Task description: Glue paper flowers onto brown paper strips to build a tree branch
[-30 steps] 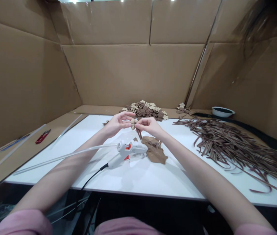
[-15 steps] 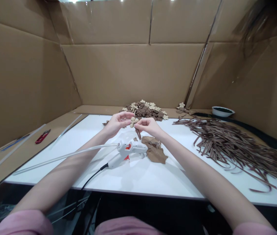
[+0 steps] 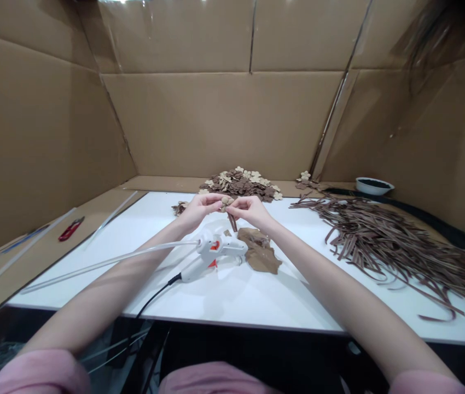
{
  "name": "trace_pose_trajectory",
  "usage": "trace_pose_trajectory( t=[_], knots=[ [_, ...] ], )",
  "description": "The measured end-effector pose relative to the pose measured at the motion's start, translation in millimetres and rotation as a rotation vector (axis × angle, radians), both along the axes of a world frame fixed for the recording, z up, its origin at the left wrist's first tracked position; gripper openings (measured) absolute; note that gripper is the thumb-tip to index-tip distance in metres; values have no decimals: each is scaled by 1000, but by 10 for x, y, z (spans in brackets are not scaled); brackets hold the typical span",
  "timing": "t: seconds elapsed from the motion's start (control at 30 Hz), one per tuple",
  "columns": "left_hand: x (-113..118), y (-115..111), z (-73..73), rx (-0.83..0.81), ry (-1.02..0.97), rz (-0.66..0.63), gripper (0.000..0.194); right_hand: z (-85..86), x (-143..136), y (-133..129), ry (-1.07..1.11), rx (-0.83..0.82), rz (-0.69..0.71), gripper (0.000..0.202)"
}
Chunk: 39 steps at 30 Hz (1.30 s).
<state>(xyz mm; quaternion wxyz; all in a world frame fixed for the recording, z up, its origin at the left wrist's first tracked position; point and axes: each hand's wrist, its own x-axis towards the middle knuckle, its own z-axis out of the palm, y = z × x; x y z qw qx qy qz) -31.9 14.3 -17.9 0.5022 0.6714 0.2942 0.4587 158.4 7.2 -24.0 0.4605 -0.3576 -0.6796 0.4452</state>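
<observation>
Between my two hands is a small beige flower cut-out (image 3: pixel 226 202), raised above the white board. My left hand (image 3: pixel 200 210) pinches its left side with thumb and fingers. My right hand (image 3: pixel 251 211) grips the right side, where a narrow brown strip (image 3: pixel 233 221) hangs down from the fingers. Whether strip and flower are joined is hidden by the fingertips. Just below and nearer to me, a white hot glue gun (image 3: pixel 211 254) lies with a long clear glue stick in its back. Its nozzle end lies close to a crumpled brown piece (image 3: pixel 260 253).
Brown and beige flower cut-outs (image 3: pixel 243 183) are heaped at the back. A large tangle of brown strips (image 3: pixel 392 241) spreads across the right side, with a white bowl (image 3: pixel 374 187) behind it. A red cutter (image 3: pixel 71 229) lies at left. Cardboard walls (image 3: pixel 216 120) enclose the board (image 3: pixel 105 251).
My left hand has moved slightly right and its fingers have closed onto the flower's left side. The right hand stays nearly in place, still holding the strip and flower.
</observation>
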Motion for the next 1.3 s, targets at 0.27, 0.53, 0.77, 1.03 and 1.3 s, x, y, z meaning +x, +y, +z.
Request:
trace_pose_trajectory(
  t=[0.27,0.53,0.77,1.03,1.3],
  knots=[
    [8,-27,-1,23,-5,0,41,13,14,11,34,-20,-33,35],
    [2,-34,-3,46,22,24,39,12,34,8,-1,-21,-16,32],
    [8,-32,-5,54,34,21,40,16,42,6,-48,-55,-16,32],
    [7,-30,-8,62,39,15,39,24,49,3,-55,-84,-32,29],
    [2,-28,-10,63,50,-8,38,40,60,2,-58,-107,-14,27]
  ],
)
